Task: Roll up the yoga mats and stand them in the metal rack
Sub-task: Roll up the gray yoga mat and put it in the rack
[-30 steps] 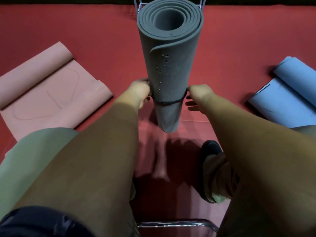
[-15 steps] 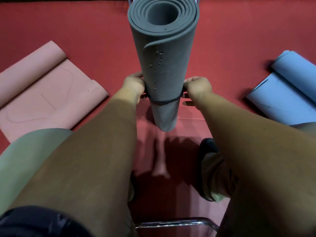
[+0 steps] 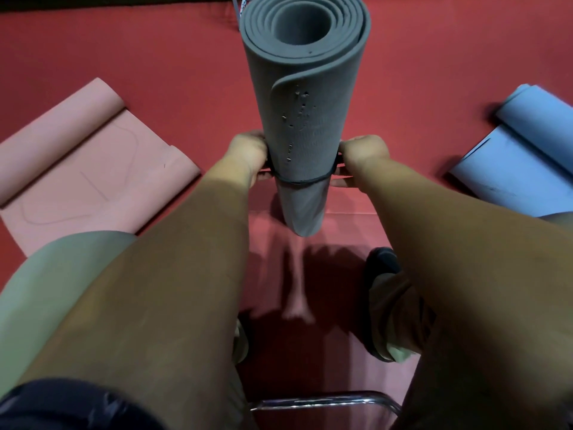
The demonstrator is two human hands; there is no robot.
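Pinching the thin black band (image 3: 302,181) round the rolled grey foam mat (image 3: 310,119), left hand (image 3: 248,156) and right hand (image 3: 364,153) have barely moved (racking pending).

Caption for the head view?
Upright grey mat, band round it held by left hand and right hand; pink mat, blue mat half-rolled.

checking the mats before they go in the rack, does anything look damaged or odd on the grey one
Yes: the grey mat has a scatter of small nicks in its outer layer, below the loose edge and above the black band that the left hand and right hand grip. Otherwise the roll looks even and upright.
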